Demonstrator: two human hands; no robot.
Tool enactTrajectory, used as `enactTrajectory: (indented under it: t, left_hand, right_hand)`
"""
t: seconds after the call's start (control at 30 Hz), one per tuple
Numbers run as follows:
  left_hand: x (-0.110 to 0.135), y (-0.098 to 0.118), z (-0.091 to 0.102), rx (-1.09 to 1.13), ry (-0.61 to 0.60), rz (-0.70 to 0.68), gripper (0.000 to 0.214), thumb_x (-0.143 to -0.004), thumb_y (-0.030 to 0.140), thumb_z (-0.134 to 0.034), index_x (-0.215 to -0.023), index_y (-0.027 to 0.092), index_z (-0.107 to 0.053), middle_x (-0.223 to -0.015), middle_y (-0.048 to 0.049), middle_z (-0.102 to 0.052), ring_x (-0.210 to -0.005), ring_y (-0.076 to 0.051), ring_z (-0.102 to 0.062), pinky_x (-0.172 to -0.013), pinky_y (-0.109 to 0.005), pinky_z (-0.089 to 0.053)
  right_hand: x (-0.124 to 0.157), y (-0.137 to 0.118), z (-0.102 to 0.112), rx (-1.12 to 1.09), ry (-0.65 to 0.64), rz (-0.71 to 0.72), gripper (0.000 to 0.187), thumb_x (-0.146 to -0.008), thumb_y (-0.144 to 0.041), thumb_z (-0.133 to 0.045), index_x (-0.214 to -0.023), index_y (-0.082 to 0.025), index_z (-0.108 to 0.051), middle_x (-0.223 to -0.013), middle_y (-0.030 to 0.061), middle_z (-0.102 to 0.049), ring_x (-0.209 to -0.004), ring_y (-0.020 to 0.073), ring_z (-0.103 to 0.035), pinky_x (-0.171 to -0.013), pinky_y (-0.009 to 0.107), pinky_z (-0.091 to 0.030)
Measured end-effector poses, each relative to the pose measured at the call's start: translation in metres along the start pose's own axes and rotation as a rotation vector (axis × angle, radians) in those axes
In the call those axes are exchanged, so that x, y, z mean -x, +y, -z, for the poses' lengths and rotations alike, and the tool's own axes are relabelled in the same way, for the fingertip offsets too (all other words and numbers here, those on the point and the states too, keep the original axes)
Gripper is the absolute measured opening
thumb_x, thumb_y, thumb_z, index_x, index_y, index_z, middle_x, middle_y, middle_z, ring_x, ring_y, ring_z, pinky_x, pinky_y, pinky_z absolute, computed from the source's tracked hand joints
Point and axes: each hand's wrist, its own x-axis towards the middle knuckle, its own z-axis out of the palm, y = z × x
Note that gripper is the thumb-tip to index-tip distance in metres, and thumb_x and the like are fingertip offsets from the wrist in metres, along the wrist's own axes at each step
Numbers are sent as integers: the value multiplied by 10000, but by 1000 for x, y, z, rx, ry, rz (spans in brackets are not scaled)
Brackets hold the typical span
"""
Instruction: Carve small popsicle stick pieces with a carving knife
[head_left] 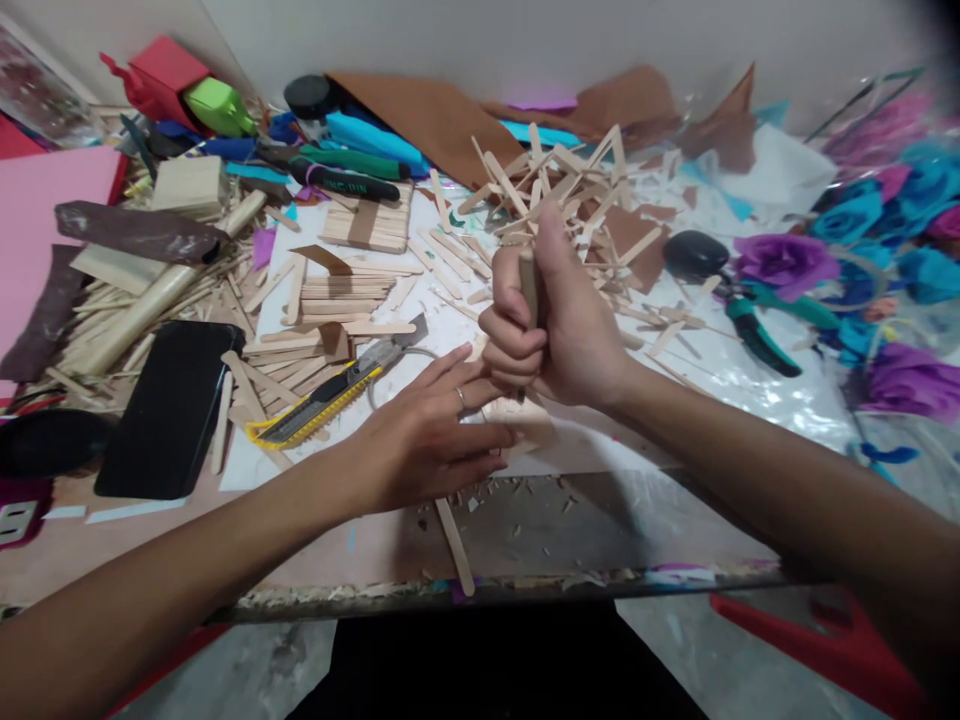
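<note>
My right hand [540, 320] is closed in a fist, thumb up, around a narrow tan upright handle [529, 285]. What the handle leads to is mostly hidden below the fist. My left hand [442, 425] lies palm down with fingers stretched out, its fingertips reaching a small pale wooden piece [529, 425] under the fist. A loose craft stick [455, 550] points from below my left hand toward the table's front edge. Left of my hands lies a yellow utility knife [322, 400] with its metal tip toward them.
Craft sticks [349, 295] lie in stacks at the left, and a jumbled heap of sticks [577, 180] is behind my hands. A black phone [172, 410] rests at the left. Green-handled pliers [761, 335] and paper flowers [787, 265] are at the right. Brown sheets [427, 115] line the back.
</note>
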Motion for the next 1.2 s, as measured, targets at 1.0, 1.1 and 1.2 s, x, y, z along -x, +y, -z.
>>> enactTrajectory:
  t: [1.0, 1.1, 1.2]
  left_hand:
    - [2, 0, -3, 39, 36, -16, 240, -987, 292, -684, -1210, 252, -763, -1337, -68, -742, -1318, -280, -650, -1207, -519, -450]
    - [-1, 1, 0, 19, 22, -30, 264, -986, 285, -679, -1232, 242, -764, -1387, -104, -708, -1347, -305, -624, -1185, -533, -458]
    - [-3, 0, 1, 18, 33, -38, 239, -974, 293, -694, -1192, 242, -777, -1355, -118, -712, -1340, -329, -613, -1166, -553, -462]
  right_hand:
    - [-16, 11, -11, 284, -65, -84, 645, -964, -784, -513, -662, -241, -342, -475, -113, -235, -379, 50, -171, -323, 183, -152]
    - [-19, 11, -6, 206, -74, -141, 622, -978, -757, -518, -681, -244, -329, -479, -125, -216, -379, 48, -99, -312, 182, -117]
    - [-22, 9, -4, 123, -43, -197, 606, -988, -732, -524, -688, -247, -319, -471, -132, -203, -379, 47, -62, -313, 174, -102]
